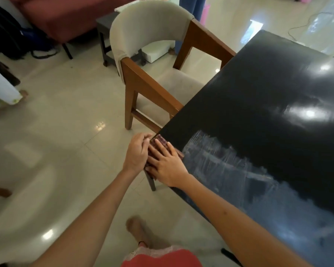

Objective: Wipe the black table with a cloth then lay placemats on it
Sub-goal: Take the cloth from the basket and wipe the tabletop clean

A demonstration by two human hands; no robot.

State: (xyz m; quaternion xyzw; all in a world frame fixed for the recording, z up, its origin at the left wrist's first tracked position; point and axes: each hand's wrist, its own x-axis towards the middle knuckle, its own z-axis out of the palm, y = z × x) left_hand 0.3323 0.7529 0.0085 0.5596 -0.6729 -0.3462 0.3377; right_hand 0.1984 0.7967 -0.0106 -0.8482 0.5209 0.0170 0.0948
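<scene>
Cloth sits on the table corner nearest the chair, right hand pressing it flat, fingers straight, left hand curled at its overhanging edge; unwiped tabletop lies right.

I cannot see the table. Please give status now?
Right hand flat on cloth at table corner. Left hand cupped at the edge beside it. No placemats visible. Chair stands close.

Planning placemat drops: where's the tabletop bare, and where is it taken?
Bare: the whole black table from the streaked wipe marks back to its far edge. Taken: only the near corner by the chair, where the right hand presses the cloth flat and the left hand cups the edge.
</scene>
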